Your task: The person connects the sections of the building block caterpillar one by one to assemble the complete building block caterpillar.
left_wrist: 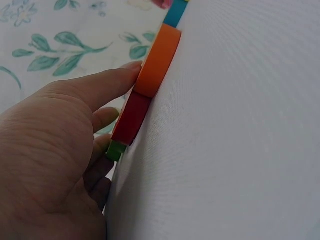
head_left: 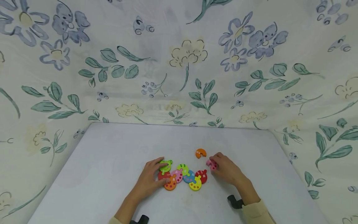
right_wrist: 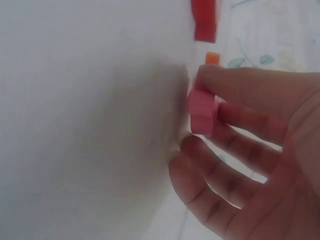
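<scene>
Head cam: right hand (head_left: 227, 169) w/ pink piece (head_left: 211, 164)

White table (head_left: 112, 161) w/ floral cloth (head_left: 179, 62) draped behind & at both sides.

White table (head_left: 112, 161), floral blue-green cloth (head_left: 179, 62), orange loose piece (head_left: 200, 153), pink held piece (head_left: 211, 164)

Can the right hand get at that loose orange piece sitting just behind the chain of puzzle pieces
Probably yes. The orange piece lies alone on the table, just left of the right hand, with nothing between them. But its fingers already pinch a pink piece, so gripping it looks awkward.
</scene>
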The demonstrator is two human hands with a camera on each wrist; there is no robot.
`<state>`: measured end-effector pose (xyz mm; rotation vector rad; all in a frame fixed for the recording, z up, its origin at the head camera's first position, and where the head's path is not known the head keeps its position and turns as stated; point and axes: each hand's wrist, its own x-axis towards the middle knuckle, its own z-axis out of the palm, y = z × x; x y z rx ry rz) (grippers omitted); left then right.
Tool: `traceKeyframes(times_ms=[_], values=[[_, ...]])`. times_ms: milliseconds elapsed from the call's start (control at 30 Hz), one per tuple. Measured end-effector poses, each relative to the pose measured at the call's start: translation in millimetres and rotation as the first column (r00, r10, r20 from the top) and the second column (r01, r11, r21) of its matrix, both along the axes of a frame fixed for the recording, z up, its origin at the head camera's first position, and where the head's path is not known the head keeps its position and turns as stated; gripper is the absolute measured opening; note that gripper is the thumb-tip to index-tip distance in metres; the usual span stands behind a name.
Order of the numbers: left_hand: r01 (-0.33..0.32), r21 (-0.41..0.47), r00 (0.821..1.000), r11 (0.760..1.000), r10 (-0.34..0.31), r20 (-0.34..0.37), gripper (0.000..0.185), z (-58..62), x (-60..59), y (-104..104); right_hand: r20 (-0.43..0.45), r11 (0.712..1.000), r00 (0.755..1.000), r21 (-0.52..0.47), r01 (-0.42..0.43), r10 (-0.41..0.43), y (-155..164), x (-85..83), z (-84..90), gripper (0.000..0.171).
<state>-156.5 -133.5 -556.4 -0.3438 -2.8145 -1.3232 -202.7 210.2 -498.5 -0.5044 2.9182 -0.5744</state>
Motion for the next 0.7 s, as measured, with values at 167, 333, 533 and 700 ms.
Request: traceKeyframes(times_ms=[167,333,533,700], values=[[-0.007,-0.010,1.000,1.000,0.007,-0.009,0.061,0.6,0.6,0.6,0.020,0.996,0.996,-0.028,-0.087,0.088,-6.1,10.0,9.6,0.048],[-0.009,-0.012,1.000,1.000,0.008,-0.028,0.061,-1.2,0.4,0.9,0.020,0.987,0.988,0.045,-0.152,0.151,-11.7,11.0,10.1,0.044],[-0.003,-0.004,1.000,1.000,0.003,0.001,0.061,-0.8,0.4,1.3,0.011,0.984,0.986,0.068,-0.164,0.164,-14.8,10.6,8.1,0.042],[-0.004,-0.005,1.000,1.000,0.003,-0.016,0.060,-0.9,0.9,1.0,0.003,0.983,0.986,0.074,-0.168,0.168,-15.2,10.4,8.5,0.043]])
